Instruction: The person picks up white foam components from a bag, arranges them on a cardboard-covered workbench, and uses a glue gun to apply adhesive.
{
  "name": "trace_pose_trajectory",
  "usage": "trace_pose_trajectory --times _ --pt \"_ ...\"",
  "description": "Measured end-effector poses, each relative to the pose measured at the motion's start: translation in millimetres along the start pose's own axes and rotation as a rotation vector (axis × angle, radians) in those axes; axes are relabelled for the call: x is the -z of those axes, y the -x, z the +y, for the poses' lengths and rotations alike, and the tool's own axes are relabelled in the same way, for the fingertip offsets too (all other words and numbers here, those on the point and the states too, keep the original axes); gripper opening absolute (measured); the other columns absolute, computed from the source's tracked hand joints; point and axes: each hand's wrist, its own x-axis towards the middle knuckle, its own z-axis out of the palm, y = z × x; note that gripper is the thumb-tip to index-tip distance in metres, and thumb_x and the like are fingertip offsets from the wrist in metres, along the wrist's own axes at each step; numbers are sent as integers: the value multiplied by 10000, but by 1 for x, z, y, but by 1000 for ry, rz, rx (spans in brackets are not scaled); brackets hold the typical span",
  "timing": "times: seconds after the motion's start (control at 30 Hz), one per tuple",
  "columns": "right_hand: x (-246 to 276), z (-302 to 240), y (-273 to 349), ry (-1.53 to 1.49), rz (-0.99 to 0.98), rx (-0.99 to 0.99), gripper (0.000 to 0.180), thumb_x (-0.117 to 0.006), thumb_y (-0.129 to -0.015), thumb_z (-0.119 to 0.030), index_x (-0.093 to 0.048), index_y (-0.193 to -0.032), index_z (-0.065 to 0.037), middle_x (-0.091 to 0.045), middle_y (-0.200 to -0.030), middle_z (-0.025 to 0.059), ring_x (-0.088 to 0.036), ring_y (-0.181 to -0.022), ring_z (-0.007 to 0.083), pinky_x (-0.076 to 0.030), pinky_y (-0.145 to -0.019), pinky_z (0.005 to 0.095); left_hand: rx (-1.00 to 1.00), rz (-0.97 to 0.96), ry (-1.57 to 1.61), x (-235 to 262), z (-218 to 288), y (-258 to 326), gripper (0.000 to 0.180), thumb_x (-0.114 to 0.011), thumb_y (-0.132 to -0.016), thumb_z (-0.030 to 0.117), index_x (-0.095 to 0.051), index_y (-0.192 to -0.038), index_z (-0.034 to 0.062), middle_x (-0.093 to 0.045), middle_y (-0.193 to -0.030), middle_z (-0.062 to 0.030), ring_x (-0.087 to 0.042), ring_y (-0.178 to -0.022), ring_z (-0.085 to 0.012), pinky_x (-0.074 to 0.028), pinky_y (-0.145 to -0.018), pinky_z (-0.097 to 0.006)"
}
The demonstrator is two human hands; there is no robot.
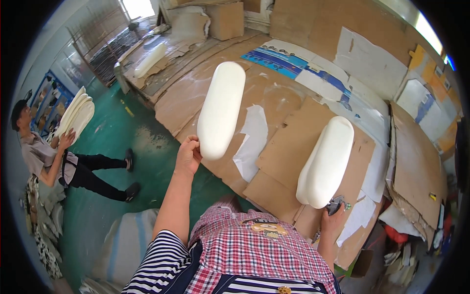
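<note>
We see the left hand [187, 156] gripping the near, lower end of a long white foam piece [221, 109], fingers curled tight around its rounded end. The piece is lifted above the cardboard-covered table [274, 100], its long axis running away from us, near end by the hand and far end pointing up and slightly right toward the back of the table.

The right hand [334, 220] closes on a small dark tool [335, 205], fingers wrapped about it, just under the near end of a second white foam piece [325, 161]. We cannot tell whether the hand also touches that piece. Its long axis is nearly parallel to the first, near end low by the hand, far end pointing up and right across the brown cardboard.

At the left, another person [49, 152] stands on the green floor [122, 147] holding a stack of similar white pieces [76, 115] upright.
</note>
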Motion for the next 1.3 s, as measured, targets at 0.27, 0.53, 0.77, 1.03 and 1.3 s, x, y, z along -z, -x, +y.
trace_pose_trajectory --times 0.27,0.53,0.77,1.03,1.3 --pt "-7 1 8 89 -26 -24 770 -682 -651 -137 -351 -1336 -19 -482 -1209 240 -453 -1104 411 -372 -950 467 84 -16 -48 21 -1 -22 175 -459 -748 -53 -509 -851 79 -590 -739 -20 -567 -610 -125 -489 -580 -258" --pt "11 8 -8 -187 -3 -201 585 -622 -714 -131 -459 -1255 20 -523 -1184 243 -469 -1126 380 -344 -1003 437 115 -119 -67 23 27 -21 176 -451 -728 -71 -495 -828 67 -592 -757 -38 -586 -645 -139 -501 -581 -249" --pt "104 -247 -74 -892 -306 112 447 -481 -831 47 -506 -1267 -46 -574 -759 19 -559 -734 94 -463 -711 236 87 -256 -60 12 47 -3 178 -463 -710 -86 -497 -825 46 -616 -822 -72 -619 -716 -170 -531 -658 -279" --pt "103 -399 -88 -779 -801 455 411 -454 -908 -104 -445 -1318 -117 -592 -797 136 -546 -717 213 -456 -711 340 170 -457 -121 -2 46 7 178 -487 -702 -82 -500 -830 41 -617 -823 -75 -613 -727 -156 -518 -662 -264" --pt "89 -386 -85 -764 -799 454 405 -427 -932 -99 -438 -1337 -107 -398 -627 -9 -379 -560 81 -359 -520 243 191 -454 -137 -4 41 28 174 -515 -706 -78 -504 -822 51 -579 -812 -46 -586 -730 -136 -491 -665 -240"
